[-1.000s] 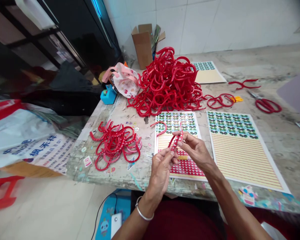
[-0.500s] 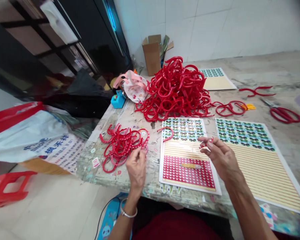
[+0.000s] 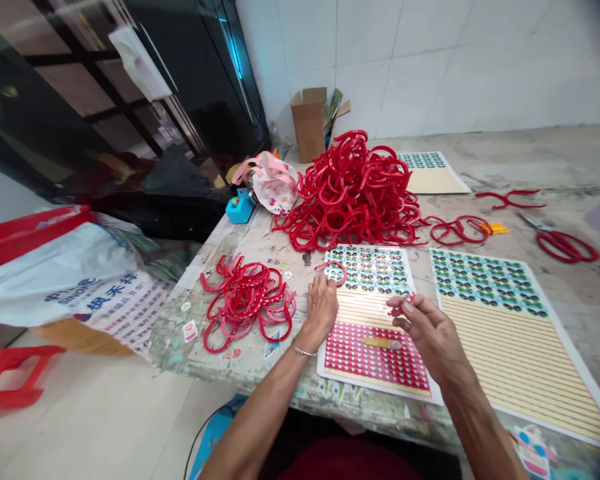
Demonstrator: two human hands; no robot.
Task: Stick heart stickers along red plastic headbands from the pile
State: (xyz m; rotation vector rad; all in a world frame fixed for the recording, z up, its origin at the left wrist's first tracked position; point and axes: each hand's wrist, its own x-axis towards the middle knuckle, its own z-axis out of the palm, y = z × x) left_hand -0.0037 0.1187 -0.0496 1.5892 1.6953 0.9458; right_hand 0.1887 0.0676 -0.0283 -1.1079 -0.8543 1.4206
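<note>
My left hand point(image 3: 323, 303) reaches over the left edge of the printed sheet point(image 3: 363, 303), its fingers closed at the lower end of a curved red hairband point(image 3: 341, 267). Over the right side of that sheet, my right hand point(image 3: 425, 327) pinches a small red piece point(image 3: 405, 305) between thumb and fingertips; its exact kind is too small to make out. Below the fingers a short yellow stub, like a pencil point(image 3: 380, 343), lies on the sheet's red heart-patterned part. To the left of my left hand is a small heap of red hairbands point(image 3: 247, 300), some with white dots.
A tall pile of red hairbands point(image 3: 353, 190) stands at the back. Red-handled scissors point(image 3: 563, 243) and a second printed sheet point(image 3: 520, 340) are on the right. A blue tape dispenser point(image 3: 240, 208), a pink-and-white bag point(image 3: 274, 183) and a cardboard box point(image 3: 309, 127) stand at the back left.
My left hand has left the small heap and moved right to the hairband on the sheet. The right hand, still pinching the small red piece, has shifted slightly left and down.
</note>
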